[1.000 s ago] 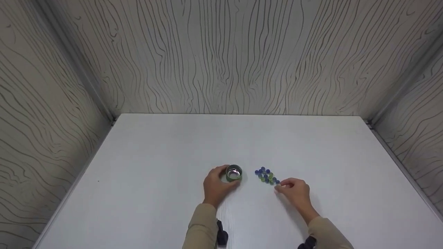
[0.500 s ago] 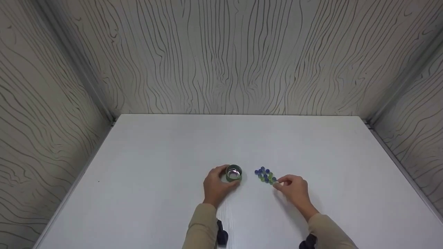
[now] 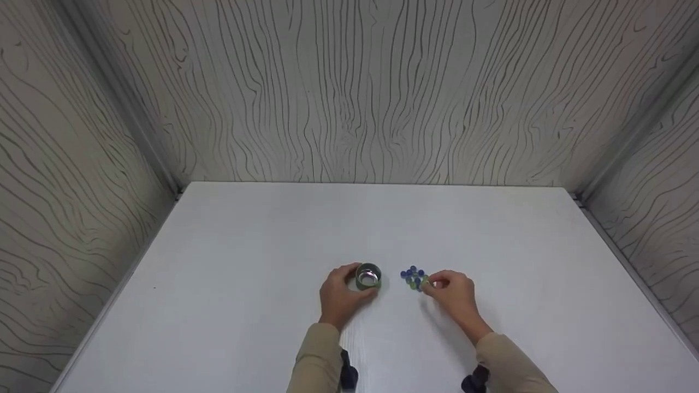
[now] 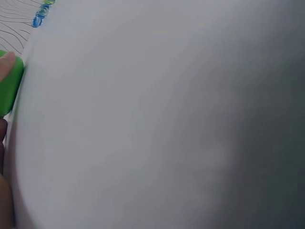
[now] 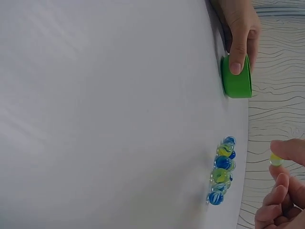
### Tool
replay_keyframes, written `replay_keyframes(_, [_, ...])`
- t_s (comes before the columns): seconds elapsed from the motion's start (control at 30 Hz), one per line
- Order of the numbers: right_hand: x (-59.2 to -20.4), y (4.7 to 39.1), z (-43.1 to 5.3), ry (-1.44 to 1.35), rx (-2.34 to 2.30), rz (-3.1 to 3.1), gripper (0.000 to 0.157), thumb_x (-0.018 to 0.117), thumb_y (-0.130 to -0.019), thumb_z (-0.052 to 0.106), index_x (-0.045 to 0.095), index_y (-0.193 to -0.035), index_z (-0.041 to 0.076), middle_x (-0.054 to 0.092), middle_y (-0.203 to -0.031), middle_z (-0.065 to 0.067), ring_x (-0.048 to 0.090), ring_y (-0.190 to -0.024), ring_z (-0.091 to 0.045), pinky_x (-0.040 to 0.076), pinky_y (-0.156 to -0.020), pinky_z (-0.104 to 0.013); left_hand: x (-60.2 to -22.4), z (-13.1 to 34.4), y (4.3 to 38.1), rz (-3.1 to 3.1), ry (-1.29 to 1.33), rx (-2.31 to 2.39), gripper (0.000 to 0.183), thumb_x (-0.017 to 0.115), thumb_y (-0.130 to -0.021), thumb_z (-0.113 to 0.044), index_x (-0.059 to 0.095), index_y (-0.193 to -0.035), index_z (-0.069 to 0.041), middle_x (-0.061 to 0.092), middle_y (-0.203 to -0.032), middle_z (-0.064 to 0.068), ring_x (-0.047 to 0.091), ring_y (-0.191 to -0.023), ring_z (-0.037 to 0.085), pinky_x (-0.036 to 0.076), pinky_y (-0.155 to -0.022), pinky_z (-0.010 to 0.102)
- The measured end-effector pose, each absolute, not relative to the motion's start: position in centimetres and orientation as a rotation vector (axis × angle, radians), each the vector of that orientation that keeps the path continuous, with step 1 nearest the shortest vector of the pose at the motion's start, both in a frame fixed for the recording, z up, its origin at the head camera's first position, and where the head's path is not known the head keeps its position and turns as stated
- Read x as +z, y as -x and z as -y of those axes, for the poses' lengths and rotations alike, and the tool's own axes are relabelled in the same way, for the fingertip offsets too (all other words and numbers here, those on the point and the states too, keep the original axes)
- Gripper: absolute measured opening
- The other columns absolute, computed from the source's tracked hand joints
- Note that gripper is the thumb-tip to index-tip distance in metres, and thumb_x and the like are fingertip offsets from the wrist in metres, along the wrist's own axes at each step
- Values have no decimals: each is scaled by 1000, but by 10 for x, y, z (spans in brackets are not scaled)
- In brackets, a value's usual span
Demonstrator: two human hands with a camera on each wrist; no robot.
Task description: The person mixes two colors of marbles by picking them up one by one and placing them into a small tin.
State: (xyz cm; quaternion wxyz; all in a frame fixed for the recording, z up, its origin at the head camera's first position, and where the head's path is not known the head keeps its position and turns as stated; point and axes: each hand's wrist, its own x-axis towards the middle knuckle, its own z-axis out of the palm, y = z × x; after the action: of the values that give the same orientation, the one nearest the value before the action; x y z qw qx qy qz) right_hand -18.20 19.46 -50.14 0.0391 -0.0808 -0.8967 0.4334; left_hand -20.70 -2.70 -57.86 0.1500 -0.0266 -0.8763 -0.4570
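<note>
My left hand (image 3: 341, 295) grips a small round green cup (image 3: 368, 277) with a shiny inside, standing on the white table. In the left wrist view only an edge of the green cup (image 4: 12, 88) shows, with the thumb tip on it. My right hand (image 3: 453, 295) pinches one clear and yellow marble (image 5: 276, 159) between thumb and fingertip, raised off the table. Several blue and yellow-green glass marbles (image 5: 220, 175) lie bunched on the table beside it. From the head view, these marbles (image 3: 413, 277) sit between my two hands, some perhaps hidden behind the right fingers.
The white table (image 3: 262, 234) reaches back to a wood-grain patterned wall (image 3: 349, 98). Similar patterned panels rise at the left and right sides. Dark wrist cameras (image 3: 348, 374) are strapped at both sleeves.
My right hand has shifted left and slightly away from me, from the bunch's right end to over its right part, and now holds a marble. The left hand and cup stay put.
</note>
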Motion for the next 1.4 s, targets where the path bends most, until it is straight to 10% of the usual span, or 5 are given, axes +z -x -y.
replay_keyframes(1.4, [-496,193,-144,-37,1264,2636,9,77,-73,4,71,-77,-1,60,-66,-6,44,-62,-6,37,-54,-14,-580,27,207,2525,61,-1368,58,86,-65,-37,66,-117,-20,70,-111,-5,65,-108,13,53,-102,33])
